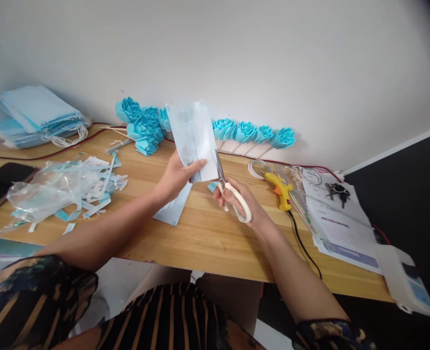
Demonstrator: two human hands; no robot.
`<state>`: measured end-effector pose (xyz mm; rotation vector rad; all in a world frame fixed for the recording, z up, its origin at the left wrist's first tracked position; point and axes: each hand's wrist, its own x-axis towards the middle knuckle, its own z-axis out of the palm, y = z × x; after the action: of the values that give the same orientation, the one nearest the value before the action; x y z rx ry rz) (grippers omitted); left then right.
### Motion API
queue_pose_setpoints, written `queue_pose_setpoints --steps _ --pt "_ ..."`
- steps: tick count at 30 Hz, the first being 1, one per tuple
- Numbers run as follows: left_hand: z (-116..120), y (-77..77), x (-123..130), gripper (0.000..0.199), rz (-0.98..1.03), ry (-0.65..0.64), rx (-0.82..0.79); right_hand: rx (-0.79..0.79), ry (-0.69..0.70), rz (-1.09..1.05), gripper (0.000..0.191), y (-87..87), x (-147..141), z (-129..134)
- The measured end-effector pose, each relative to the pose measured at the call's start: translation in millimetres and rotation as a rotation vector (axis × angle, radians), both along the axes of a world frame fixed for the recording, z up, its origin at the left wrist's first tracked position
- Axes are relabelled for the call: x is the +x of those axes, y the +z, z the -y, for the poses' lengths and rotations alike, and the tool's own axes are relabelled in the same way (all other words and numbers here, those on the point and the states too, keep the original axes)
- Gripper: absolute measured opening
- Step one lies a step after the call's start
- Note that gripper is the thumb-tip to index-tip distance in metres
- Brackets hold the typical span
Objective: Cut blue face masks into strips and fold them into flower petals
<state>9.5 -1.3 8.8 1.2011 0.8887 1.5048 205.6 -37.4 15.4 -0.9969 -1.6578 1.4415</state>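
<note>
My left hand [184, 175] grips the lower part of a pale blue face mask [191, 131], holding it raised above the table with the thumb across its front. In my right hand [237, 197] is a pair of scissors [241, 204] with white handles, the fingers through the loops. Its blades point up along the mask's right edge; whether they are parted cannot be made out. Another light blue mask piece [173, 209] lies flat on the wood under my left hand. A small blue scrap [212, 186] sits beside the scissors.
Masks [40, 114] are stacked at the back left, behind a plastic bag [42, 192] with cut strips. Blue paper-like flowers [246, 131] on sticks lean by the wall. A yellow glue gun [281, 189], papers [341, 218] with keys and a power strip [404, 277] are right; a phone [3, 184] is left.
</note>
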Motion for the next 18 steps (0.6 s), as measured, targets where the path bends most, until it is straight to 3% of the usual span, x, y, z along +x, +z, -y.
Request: queue_pose_setpoints --steps 8,18 --pt "5.9 -1.9 4.6 0.035 -0.089 -0.008 -0.014 0.014 -0.015 0.015 0.062 1.1 -2.8 -0.1" --pt "6.9 -2.4 4.0 0.042 -0.078 -0.013 0.000 0.029 -0.023 0.002 0.055 0.1 -1.8 0.2"
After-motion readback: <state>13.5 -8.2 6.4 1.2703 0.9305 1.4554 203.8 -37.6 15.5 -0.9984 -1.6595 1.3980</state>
